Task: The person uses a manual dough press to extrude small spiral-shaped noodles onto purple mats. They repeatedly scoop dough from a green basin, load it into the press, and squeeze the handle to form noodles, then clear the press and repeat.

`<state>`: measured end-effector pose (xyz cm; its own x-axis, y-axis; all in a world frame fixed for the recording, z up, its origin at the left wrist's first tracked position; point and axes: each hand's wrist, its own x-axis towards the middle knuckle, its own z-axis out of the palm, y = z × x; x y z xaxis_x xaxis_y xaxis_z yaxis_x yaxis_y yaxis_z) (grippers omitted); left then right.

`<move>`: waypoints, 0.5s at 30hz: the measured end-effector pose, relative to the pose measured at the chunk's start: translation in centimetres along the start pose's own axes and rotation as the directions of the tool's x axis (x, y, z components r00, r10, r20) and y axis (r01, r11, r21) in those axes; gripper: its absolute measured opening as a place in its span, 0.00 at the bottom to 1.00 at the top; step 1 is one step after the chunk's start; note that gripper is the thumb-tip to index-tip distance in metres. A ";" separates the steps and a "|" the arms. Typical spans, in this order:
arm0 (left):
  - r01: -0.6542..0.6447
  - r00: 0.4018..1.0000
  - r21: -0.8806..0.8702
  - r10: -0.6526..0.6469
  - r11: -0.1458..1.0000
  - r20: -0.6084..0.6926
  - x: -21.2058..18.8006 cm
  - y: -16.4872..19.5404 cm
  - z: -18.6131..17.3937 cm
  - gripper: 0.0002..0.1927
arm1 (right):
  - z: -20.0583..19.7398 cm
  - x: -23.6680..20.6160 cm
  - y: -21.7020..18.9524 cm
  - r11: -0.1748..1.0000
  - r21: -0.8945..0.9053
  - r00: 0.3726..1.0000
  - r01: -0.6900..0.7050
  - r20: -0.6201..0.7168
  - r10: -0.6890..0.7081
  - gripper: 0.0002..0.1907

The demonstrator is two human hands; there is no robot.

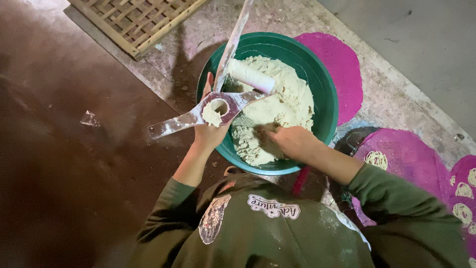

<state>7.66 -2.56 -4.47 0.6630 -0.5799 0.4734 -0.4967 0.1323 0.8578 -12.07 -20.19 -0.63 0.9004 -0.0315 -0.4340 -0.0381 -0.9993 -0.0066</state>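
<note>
While the left hand [210, 133] grips the metal press [218, 106], its cup packed with dough, the right hand [292, 141] digs closed into the dough [282, 99] heaped in the green basin [325, 99]; pressed noodle nests [377, 160] already sit on pink mats [411, 164], plenty unpressed.

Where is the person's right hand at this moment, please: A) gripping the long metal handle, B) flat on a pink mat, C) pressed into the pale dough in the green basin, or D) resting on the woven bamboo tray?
C: the right hand is sunk into the pale dough inside the green basin.
</note>
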 end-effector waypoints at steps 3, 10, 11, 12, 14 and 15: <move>-0.044 0.999 0.027 0.045 0.999 -0.029 -0.2 -0.3 -0.2 0.43 | -0.1 -1.7 -0.8 0.994 0.098 0.998 0.045 -0.038 -0.041 0.30; -0.100 0.995 0.084 0.102 0.991 -0.022 -0.4 0.6 -0.3 0.39 | -1.5 -8.6 -4.4 0.970 0.229 0.995 -0.082 0.081 0.065 0.43; -0.115 0.993 0.104 0.118 0.988 -0.026 -0.5 0.8 -0.3 0.38 | -1.7 -9.5 -5.0 0.968 0.237 0.996 -0.080 0.057 0.068 0.44; -0.130 0.990 0.124 0.135 0.984 -0.029 -0.5 1.0 -0.3 0.37 | -1.9 -10.5 -5.6 0.966 0.245 0.997 -0.078 0.031 0.073 0.44; -0.035 0.999 0.059 0.034 0.998 0.005 -0.5 1.5 -0.3 0.38 | -2.7 -12.0 -5.9 0.942 0.334 0.994 -0.031 -0.084 0.063 0.40; 0.011 1.000 0.029 -0.012 1.000 0.024 -0.5 1.9 -0.3 0.39 | -3.3 -12.9 -5.7 0.913 0.407 0.983 0.019 -0.174 0.057 0.35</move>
<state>6.58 -1.84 -3.04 0.6549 -0.6007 0.4585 -0.5053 0.1030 0.8568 -22.00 -14.15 7.95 0.9584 -0.0918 -0.2704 -0.1941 -0.9038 -0.3813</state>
